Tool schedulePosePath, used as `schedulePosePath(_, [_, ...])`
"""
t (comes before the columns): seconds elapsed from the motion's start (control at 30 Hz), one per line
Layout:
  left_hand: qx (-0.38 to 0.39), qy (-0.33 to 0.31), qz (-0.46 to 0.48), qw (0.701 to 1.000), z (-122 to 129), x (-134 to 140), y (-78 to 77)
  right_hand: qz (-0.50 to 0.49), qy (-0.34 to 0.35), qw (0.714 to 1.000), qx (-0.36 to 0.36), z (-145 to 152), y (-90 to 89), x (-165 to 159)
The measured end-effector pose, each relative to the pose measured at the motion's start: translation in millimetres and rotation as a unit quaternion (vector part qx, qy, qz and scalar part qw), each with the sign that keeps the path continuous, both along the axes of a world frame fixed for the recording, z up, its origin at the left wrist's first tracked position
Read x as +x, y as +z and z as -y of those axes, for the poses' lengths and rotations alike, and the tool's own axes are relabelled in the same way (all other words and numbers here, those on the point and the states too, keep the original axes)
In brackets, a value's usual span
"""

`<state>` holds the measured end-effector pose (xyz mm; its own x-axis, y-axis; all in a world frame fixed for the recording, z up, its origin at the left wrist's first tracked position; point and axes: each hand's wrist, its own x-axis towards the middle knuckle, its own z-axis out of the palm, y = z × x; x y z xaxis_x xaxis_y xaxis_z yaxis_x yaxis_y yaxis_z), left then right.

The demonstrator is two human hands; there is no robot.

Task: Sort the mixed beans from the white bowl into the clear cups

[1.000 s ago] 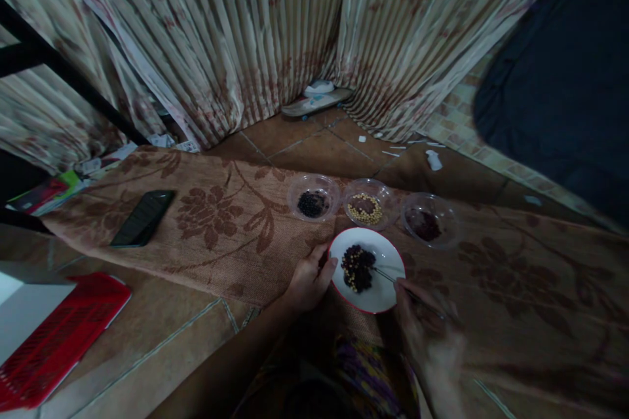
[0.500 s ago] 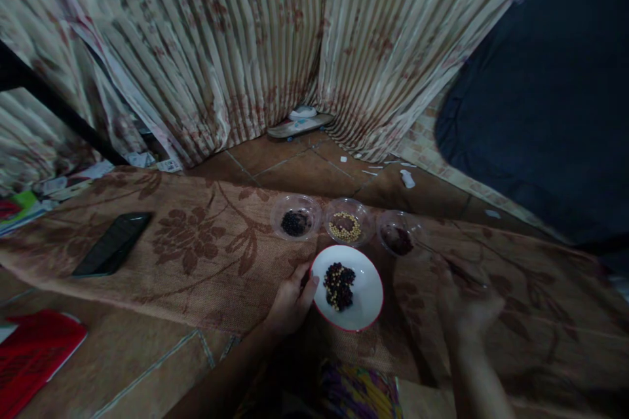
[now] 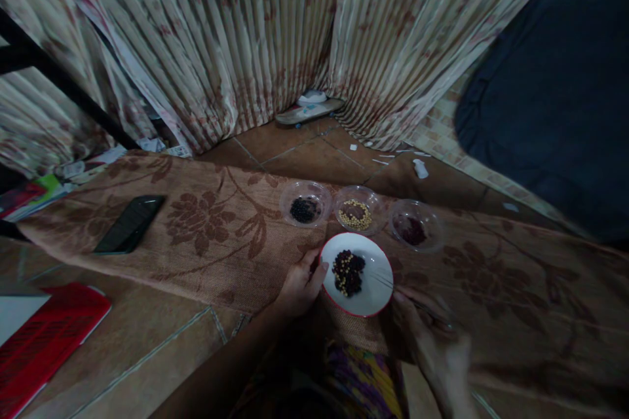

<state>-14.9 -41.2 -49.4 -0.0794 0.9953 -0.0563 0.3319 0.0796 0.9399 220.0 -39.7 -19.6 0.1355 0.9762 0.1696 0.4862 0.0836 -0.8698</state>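
Observation:
My left hand [image 3: 303, 281] grips the left rim of a white bowl with a red edge [image 3: 376, 294], thumb on top. Black, dark red and yellow beans [image 3: 348, 272] lie mixed in the bowl's left half. Closed around a slim, pronged metal utensil [image 3: 382, 278] is my right hand [image 3: 435, 334]; the thin prongs reach over the bowl's right side, blurred, so its exact kind is unclear. Behind the bowl stand three clear plastic cups: one with black beans [image 3: 303, 209], one with yellow beans [image 3: 354, 215], one with dark red beans [image 3: 411, 230].
A brown flowered cloth [image 3: 196, 275] covers the low table. On its left lies a black phone [image 3: 130, 224]. A red and white packet [image 3: 54, 321] is on the tiled floor at lower left. Beyond the table are a skateboard [image 3: 309, 112], striped curtains and white scraps.
My right hand has moved left from beside the table's right part, bringing the utensil's prongs over the bowl. The left hand still holds the rim; the whole view has shifted slightly.

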Motion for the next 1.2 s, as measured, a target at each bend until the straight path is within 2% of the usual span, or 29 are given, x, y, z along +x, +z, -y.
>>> schedulePosePath(0.3, [-0.003, 0.000, -0.005, 1.000, -0.6, -0.6, -1.8, 0.061, 0.081, 0.995, 0.012, -1.4, -7.6, -3.8])
schedulePosePath(0.97, [-0.011, -0.002, -0.006, 1.000, -0.5, -0.4, -1.3, 0.080, 0.100, 0.991, 0.025, -9.9, -10.9, -4.5])
schedulePosePath(1.2, [-0.005, 0.001, -0.025, 1.000, -0.7, -0.4, -3.5, 0.085, 0.080, 0.993, 0.016, -8.6, -10.6, -5.1])
